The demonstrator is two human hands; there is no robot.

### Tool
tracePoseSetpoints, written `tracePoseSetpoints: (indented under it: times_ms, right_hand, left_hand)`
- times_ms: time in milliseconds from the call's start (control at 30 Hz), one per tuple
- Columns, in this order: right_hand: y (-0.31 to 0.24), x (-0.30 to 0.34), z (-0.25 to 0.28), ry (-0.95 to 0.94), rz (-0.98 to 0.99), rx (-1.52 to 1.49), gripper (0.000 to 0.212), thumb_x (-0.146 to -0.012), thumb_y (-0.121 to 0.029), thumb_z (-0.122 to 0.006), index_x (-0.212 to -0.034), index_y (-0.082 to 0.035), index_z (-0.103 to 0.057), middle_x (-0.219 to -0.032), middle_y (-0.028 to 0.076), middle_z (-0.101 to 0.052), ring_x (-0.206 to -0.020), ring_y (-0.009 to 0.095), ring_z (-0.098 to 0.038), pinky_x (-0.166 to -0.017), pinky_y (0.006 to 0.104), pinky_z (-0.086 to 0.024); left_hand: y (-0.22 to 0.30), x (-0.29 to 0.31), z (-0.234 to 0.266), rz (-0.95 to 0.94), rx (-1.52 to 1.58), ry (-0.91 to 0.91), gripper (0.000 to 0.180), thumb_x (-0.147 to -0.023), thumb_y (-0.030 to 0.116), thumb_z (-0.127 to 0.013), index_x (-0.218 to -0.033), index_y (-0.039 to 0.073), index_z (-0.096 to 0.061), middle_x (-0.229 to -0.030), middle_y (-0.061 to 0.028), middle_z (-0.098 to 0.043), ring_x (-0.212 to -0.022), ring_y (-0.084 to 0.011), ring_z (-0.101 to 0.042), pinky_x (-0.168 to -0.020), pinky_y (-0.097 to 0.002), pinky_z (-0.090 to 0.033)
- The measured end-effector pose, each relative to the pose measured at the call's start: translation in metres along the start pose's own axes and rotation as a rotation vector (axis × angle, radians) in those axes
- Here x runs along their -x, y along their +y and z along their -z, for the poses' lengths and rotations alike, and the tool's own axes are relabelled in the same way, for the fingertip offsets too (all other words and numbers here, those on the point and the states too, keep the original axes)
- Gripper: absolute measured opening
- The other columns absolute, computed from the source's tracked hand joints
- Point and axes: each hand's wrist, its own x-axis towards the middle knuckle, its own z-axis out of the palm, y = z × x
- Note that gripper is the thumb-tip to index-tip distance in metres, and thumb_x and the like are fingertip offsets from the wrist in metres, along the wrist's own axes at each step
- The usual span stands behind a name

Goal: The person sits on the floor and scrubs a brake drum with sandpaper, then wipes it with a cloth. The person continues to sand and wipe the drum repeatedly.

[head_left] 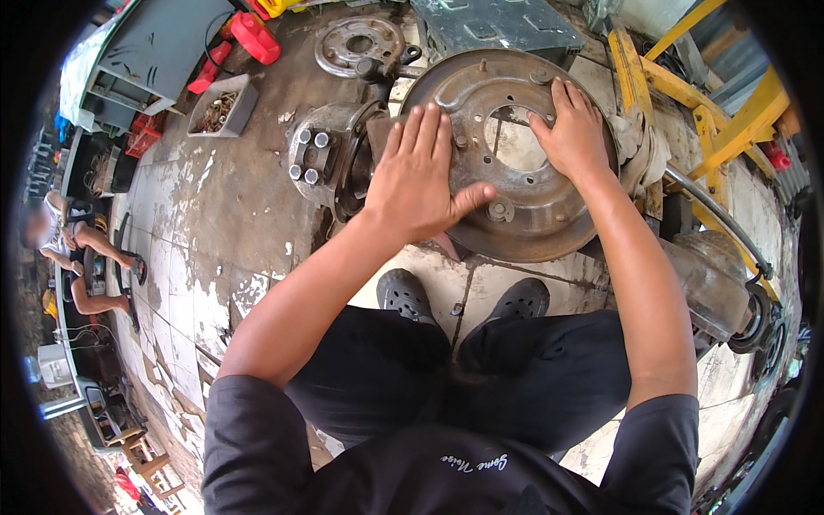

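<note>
Before me is a large round brake backing plate (549, 232), brown and worn, with a wide centre hole ringed by small bolt holes. My left hand (421, 176) lies flat over its left side, fingers straight and thumb stretched out to the right. On its upper right face rests my right hand (571, 129), fingers extended and thumb beside the centre hole. Neither hand grips anything. Left of the plate sits a greasy metal hub housing (330, 159) with several shiny bolt heads; my left forearm passes just below it.
A round metal flange (359, 45) lies beyond the plate, near a dark metal case (498, 30). Yellow steel stands (635, 77) rise at right above an axle housing (708, 279). At left are a grey bin (225, 107), a red jack (253, 39) and a seated person (77, 240).
</note>
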Motion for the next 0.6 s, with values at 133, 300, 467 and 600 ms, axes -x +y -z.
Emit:
tracePoseSetpoints:
  times_ms: [133,300,467,600]
  right_hand:
    - [-0.001,-0.002,0.002,-0.019,-0.023,0.018,0.071,-0.092,-0.041,-0.063,-0.147,0.0,-0.043,-0.148,0.023,-0.046,-0.14,0.037,-0.041,-0.116,0.0497,-0.03]
    - [0.001,-0.001,0.0,-0.008,-0.012,-0.006,0.071,-0.092,-0.041,-0.063,-0.147,-0.001,-0.043,-0.149,0.022,-0.045,-0.14,0.036,-0.04,-0.116,0.0496,-0.03]
    - [-0.002,-0.002,0.001,-0.03,-0.022,0.016,0.072,-0.092,-0.042,-0.063,-0.148,-0.002,-0.041,-0.149,0.022,-0.045,-0.141,0.036,-0.039,-0.117,0.0498,-0.029]
    - [0.002,-0.001,-0.002,-0.014,-0.02,0.0,0.072,-0.092,-0.042,-0.063,-0.148,-0.002,-0.041,-0.149,0.022,-0.045,-0.141,0.036,-0.039,-0.116,0.0505,-0.03]
  left_hand:
    - [0.003,0.016,0.002,-0.028,0.019,-0.022,0.112,-0.089,0.082,-0.032,-0.148,-0.012,-0.032,-0.156,-0.0313,-0.03,-0.148,-0.0423,-0.025,-0.122,-0.0497,-0.02]
    - [0.007,0.009,0.001,0.021,-0.03,-0.017,0.112,-0.089,0.082,-0.031,-0.149,-0.012,-0.03,-0.157,-0.0299,-0.029,-0.149,-0.0415,-0.024,-0.122,-0.0479,-0.02]
    - [-0.007,0.005,0.002,-0.006,0.026,-0.007,0.113,-0.089,0.083,-0.032,-0.148,-0.014,-0.03,-0.156,-0.0338,-0.027,-0.149,-0.0442,-0.022,-0.122,-0.0509,-0.019]
    - [0.007,0.012,0.003,0.025,-0.013,-0.04,0.113,-0.09,0.083,-0.026,-0.148,-0.014,-0.03,-0.157,-0.0317,-0.026,-0.15,-0.0423,-0.021,-0.123,-0.0481,-0.017]
